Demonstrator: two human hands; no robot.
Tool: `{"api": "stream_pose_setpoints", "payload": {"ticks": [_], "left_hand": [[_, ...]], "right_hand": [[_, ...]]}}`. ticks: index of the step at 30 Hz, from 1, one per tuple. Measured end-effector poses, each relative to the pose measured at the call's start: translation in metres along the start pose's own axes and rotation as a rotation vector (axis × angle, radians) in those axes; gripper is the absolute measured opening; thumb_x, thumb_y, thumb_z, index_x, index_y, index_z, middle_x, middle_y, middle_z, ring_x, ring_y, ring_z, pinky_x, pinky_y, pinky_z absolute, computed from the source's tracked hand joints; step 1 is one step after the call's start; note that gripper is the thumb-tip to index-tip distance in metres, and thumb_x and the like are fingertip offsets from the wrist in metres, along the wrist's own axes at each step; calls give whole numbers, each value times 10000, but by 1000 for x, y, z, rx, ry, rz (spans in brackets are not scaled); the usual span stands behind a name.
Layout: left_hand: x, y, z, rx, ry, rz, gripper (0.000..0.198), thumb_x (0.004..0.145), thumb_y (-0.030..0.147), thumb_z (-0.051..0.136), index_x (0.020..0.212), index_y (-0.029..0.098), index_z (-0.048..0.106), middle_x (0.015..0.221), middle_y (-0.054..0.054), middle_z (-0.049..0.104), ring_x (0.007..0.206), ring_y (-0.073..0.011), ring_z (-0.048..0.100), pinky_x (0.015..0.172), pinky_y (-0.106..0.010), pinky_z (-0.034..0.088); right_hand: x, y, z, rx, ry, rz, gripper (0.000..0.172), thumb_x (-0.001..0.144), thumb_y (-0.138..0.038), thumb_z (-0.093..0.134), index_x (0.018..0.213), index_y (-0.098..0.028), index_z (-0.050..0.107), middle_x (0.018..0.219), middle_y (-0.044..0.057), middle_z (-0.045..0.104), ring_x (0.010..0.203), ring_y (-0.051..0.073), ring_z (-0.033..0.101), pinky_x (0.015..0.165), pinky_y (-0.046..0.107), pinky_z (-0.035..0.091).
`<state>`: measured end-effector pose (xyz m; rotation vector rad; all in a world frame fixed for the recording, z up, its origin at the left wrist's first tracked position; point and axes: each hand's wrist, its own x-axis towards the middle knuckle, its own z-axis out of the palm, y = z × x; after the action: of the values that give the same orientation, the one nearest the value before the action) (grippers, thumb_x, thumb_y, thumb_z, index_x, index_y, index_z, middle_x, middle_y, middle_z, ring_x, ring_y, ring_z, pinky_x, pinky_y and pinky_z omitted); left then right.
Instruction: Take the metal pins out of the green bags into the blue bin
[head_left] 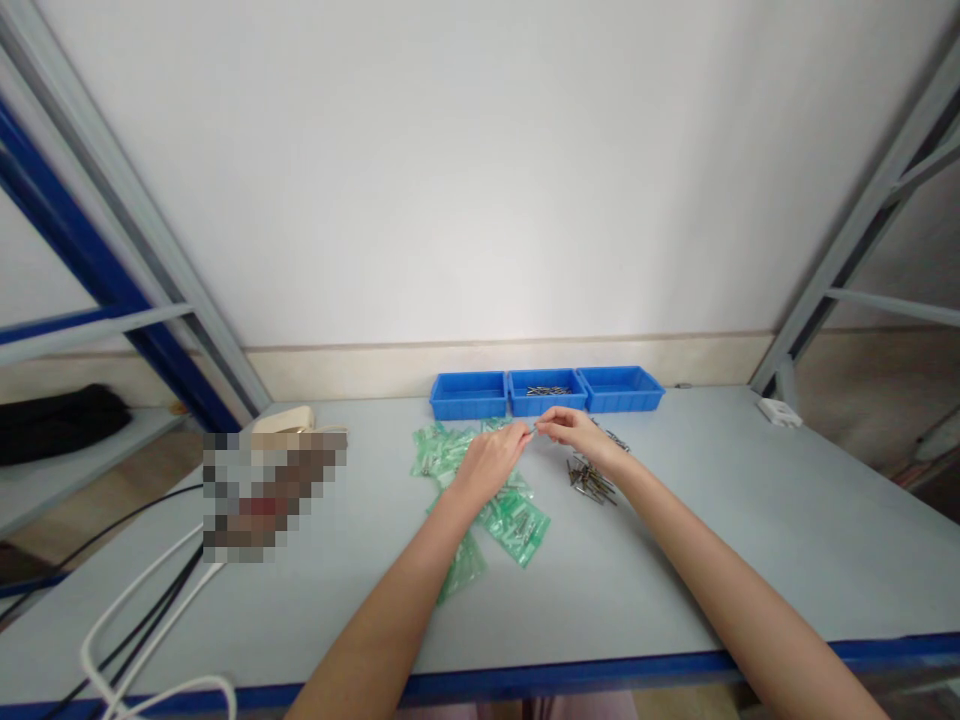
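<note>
Toward the back edge of the bench (787, 540), midway between its left and right edges, the two hands meet fingertip to fingertip. The left hand (491, 462) is curled, its thumb and forefinger pinched narrow on a thin piece (532, 431). The right hand (571, 430) pinches the same piece from the other side with thumb and fingertips, also narrow. What the piece is cannot be told at this size.

Under and around the left hand lie green bags (517, 525) with small parts showing inside, spreading toward the front edge. Beneath the right wrist, on the side nearer the right edge, is a loose pile (591, 480) of slim metal pins; a smaller group (616, 440) lies just beyond it. Along the back edge stand a left bin (469, 408), a middle bin (547, 405) holding similar pins, and a right bin (626, 402).

The step in hand seems to be fine handling of one piece between both hands. The next move would call for a light, steady pinch, with the fingertips kept lined up on so slender a thing.
</note>
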<state>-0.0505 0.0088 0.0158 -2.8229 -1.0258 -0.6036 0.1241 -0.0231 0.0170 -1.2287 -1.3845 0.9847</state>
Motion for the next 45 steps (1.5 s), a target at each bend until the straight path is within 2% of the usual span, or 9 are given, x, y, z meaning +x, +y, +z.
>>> {"api": "stream_pose_setpoints", "payload": {"ticks": [5,10,13,19,25,28,34,40,45], "left_hand": [[0,0,-2,-63,9,-61,271,950,285,268,943,187,520,820,-16,643,701,-137,610,600,-211,382],[0,-2,0,-123,60,-86,275,945,329,280,943,191,518,764,-1,626,689,-132,600,586,-208,368],[0,-2,0,-127,64,-63,271,943,310,290,892,193,530,757,1,623,684,-128,593,586,-208,361],[-1,-2,-3,-146,60,-67,291,942,302,291,824,195,534,700,11,604,657,-123,580,594,-207,359],[0,-3,-1,-121,47,-79,286,945,316,293,852,193,534,688,11,613,642,-124,586,575,-203,353],[0,-3,-2,-106,51,-65,291,945,326,291,864,191,535,690,9,616,641,-128,589,569,-205,352],[-2,-3,-3,-110,69,-37,296,941,354,300,901,197,548,719,1,625,665,-127,593,583,-201,363],[-2,-5,-2,-60,82,-13,325,945,329,285,828,189,554,715,-12,629,671,-129,588,580,-207,345],[-2,-4,-2,-71,98,-13,334,946,345,280,829,186,549,709,-5,632,655,-127,593,565,-207,336]], "right_hand": [[-1,-2,-5,-326,24,-156,254,749,-404,571,744,-153,609,747,18,608,702,142,514,676,246,363],[-3,-2,-4,-408,-43,-167,378,847,-436,443,641,-150,579,631,-1,559,620,128,479,610,236,332],[-2,1,-4,-381,-84,-157,406,857,-455,422,634,-149,569,617,-3,533,589,118,446,580,235,324],[-1,3,-7,-192,-167,-155,320,782,-469,550,836,-155,581,752,13,566,686,131,496,600,226,383],[-3,-3,-11,-283,-161,-190,297,752,-439,609,822,-151,626,789,26,617,762,155,532,687,253,386],[-3,-3,-11,-318,-144,-203,299,781,-443,576,782,-150,634,760,28,631,754,161,547,706,261,390],[-5,-5,-7,-316,-149,-199,390,850,-480,455,703,-149,602,708,31,616,683,150,536,670,259,403],[-7,-8,-8,-247,-164,-187,332,804,-490,531,809,-162,580,727,16,587,674,139,513,641,245,404],[-10,-12,-6,-271,-199,-214,415,857,-510,429,659,-165,546,662,17,562,642,137,490,654,254,390]]}}
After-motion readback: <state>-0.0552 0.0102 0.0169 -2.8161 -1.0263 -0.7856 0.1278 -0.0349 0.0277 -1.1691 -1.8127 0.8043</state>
